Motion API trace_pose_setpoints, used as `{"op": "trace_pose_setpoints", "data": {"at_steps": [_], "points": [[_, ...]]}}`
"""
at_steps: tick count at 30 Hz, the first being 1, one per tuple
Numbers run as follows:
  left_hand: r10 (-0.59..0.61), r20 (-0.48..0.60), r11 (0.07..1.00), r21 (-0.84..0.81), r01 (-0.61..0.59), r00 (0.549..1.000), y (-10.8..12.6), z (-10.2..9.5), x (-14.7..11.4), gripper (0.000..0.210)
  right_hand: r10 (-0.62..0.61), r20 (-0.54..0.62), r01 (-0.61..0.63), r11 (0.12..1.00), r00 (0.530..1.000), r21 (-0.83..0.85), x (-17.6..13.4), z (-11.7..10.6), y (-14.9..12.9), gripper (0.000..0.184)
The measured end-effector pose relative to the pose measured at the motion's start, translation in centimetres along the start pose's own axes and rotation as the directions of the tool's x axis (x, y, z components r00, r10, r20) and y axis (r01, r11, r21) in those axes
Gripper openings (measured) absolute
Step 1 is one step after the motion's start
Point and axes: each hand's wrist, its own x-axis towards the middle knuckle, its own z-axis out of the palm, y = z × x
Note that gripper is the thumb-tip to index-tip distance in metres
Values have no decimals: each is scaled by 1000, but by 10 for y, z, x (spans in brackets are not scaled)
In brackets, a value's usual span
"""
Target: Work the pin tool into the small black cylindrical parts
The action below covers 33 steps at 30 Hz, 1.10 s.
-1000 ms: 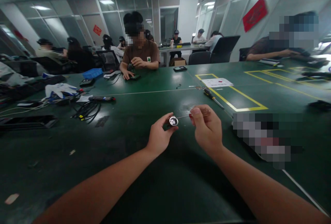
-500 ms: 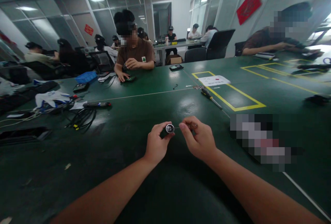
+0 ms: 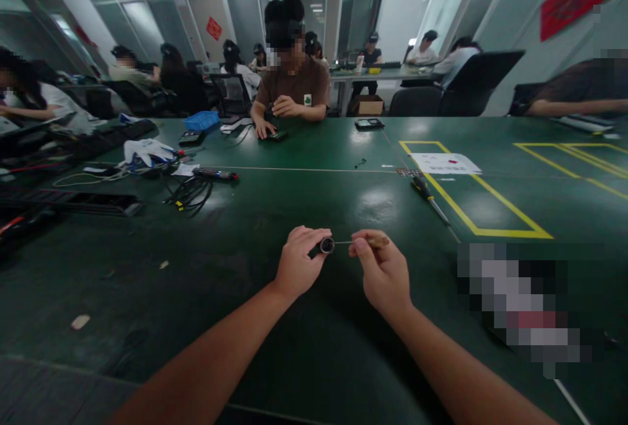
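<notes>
My left hand (image 3: pixel 299 265) is closed around a small dark cylinder (image 3: pixel 326 246) with a metallic rim, its round end turned toward me. My right hand (image 3: pixel 387 271) pinches a small screwdriver (image 3: pixel 381 241) with a brownish handle. Its thin metal shaft points left and reaches the cylinder's rim; whether the tip touches or goes inside, I cannot tell. Both hands are held over the green table (image 3: pixel 275 206). Beyond my right hand lies a larger black-and-yellow screwdriver (image 3: pixel 428 197).
Left of my hands lie a coil of black cable (image 3: pixel 193 195), a pen-shaped tool (image 3: pixel 216 174) and white gloves (image 3: pixel 147 152). A pixelated object (image 3: pixel 520 307) is at right. Yellow tape (image 3: pixel 510 219) and a paper sheet (image 3: pixel 446 163) mark the table. A co-worker (image 3: pixel 293 85) sits opposite, handling a device.
The view has tilted and swung left, so the surroundings appear further right. My right hand is slightly further from the cylinder, and more of the screwdriver's shaft and handle shows.
</notes>
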Motion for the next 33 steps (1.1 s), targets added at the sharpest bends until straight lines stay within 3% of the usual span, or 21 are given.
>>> {"op": "trace_pose_setpoints", "data": {"at_steps": [3, 7, 9, 13, 16, 25, 33], "points": [[2, -4, 999, 42, -2, 1000, -4, -4, -1, 32, 164, 20, -163, 948, 986, 274, 7, 4, 6, 24], [-16, -15, 999, 51, 16, 1000, -11, -11, 0, 34, 386, 138, -393, 725, 912, 565, 14, 7, 11, 24], [-27, -32, 998, 59, 29, 999, -14, -15, 1, 36, 400, 123, -386, 688, 908, 615, 13, 8, 10, 23], [-27, -45, 998, 57, 30, 999, -18, -19, 3, 35, 247, -1, -213, 838, 969, 502, 7, 7, 4, 21], [-10, -39, 999, 52, 12, 999, -17, -22, 4, 35, 145, 33, -147, 931, 989, 333, 2, 6, 0, 22], [31, -19, 996, 83, -30, 999, -12, -27, 6, 35, 55, 40, -64, 957, 998, 282, 0, 7, 1, 16], [93, 4, 992, 82, -93, 996, -13, -27, 3, 33, -74, 100, 70, 997, 992, 43, -8, 4, -7, 14]]}}
